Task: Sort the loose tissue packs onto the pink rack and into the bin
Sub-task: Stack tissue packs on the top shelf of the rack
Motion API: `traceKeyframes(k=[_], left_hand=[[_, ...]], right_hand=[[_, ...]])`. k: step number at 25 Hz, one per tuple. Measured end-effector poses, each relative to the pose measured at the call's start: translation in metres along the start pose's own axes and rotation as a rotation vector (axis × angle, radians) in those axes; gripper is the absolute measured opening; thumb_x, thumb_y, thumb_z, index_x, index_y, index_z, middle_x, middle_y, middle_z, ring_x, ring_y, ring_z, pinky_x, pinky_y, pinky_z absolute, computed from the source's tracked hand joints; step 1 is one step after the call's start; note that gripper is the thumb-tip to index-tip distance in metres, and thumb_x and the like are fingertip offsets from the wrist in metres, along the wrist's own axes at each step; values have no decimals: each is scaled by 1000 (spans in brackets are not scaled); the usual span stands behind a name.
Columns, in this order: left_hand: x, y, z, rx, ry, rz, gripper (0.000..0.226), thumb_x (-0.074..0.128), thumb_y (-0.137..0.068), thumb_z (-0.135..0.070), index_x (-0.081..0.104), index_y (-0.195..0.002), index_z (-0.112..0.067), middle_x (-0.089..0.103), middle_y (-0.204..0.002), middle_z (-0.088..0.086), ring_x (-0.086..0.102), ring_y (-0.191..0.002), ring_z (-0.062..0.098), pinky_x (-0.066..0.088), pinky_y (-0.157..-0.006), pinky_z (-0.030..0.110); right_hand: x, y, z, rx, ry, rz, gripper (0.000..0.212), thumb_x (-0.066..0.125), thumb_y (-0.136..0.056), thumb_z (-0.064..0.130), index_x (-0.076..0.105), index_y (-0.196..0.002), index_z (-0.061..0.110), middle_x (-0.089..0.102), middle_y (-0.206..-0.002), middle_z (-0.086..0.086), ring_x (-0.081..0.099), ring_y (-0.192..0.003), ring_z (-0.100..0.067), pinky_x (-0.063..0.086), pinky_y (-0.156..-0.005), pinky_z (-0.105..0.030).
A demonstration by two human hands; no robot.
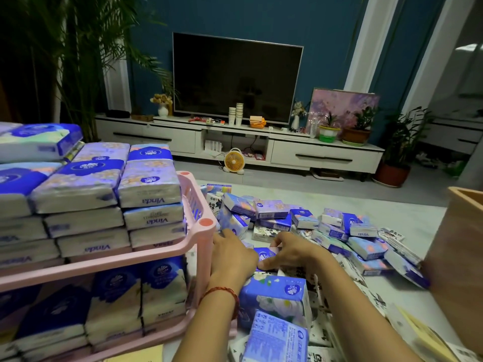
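Hands first: our right hand (295,253) lies curled over a small blue pack (266,254), thumb on its near edge and fingers over its far edge, seemingly closing on it rather than lifting it. Our left hand (232,256) rests flat and released just beside the pink rack (167,253), gripping nothing that we can see.

Nearest us, right of the rack, larger packs (274,299) stand on the bench (418,220). Beyond the hands, the loose pile (326,228) spreads away from the rack toward the wooden bin (460,257) at far right. Both rack tiers look nearly full.

We judge the grasp should pinch one pack only, lift it clear of its neighbours, and check its size against the rack's rows before placing.
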State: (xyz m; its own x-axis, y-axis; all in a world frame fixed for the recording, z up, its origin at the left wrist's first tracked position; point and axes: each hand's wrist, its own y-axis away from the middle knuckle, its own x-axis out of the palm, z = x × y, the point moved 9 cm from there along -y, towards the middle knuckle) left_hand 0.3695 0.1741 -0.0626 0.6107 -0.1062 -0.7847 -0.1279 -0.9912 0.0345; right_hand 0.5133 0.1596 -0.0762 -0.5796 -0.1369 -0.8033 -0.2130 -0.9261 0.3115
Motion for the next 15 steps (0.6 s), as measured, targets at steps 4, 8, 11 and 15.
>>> traceKeyframes(k=[4, 8, 11, 15], left_hand=[[0, -2, -2, 32, 20, -15, 72, 60, -83, -38, 25, -135, -3, 29, -139, 20, 33, -128, 34, 32, -102, 33], [-6, 11, -40, 243, 123, -29, 74, 72, -72, -45, 37, -125, -7, 38, -128, 14, 36, -122, 30, 37, -97, 34], [-41, 51, -92, 458, 229, -127, 71, 72, -71, -42, 36, -126, -15, 37, -124, 5, 39, -119, 22, 38, -95, 30], [-157, 112, -120, 717, 305, -402, 72, 72, -71, -42, 35, -129, -21, 35, -122, -1, 40, -113, 16, 45, -94, 30]], right_hand=[[-8, 2, -1, -49, -141, -104, 42, 80, -72, 19, 45, -96, 15, 53, -87, 0, 51, -74, -14, 43, -60, -23], [-62, 24, 6, -137, -190, -462, 32, 71, -77, 8, 56, -105, 9, 56, -96, -7, 52, -80, -19, 39, -53, -18], [-105, 59, 9, -133, -640, -665, 25, 71, -77, 9, 61, -100, 5, 62, -89, -12, 62, -74, -20, 49, -60, -24], [-127, 112, 52, -222, -1214, -721, 14, 61, -82, 1, 56, -70, 6, 57, -48, -1, 52, -41, -7, 39, -43, -15]])
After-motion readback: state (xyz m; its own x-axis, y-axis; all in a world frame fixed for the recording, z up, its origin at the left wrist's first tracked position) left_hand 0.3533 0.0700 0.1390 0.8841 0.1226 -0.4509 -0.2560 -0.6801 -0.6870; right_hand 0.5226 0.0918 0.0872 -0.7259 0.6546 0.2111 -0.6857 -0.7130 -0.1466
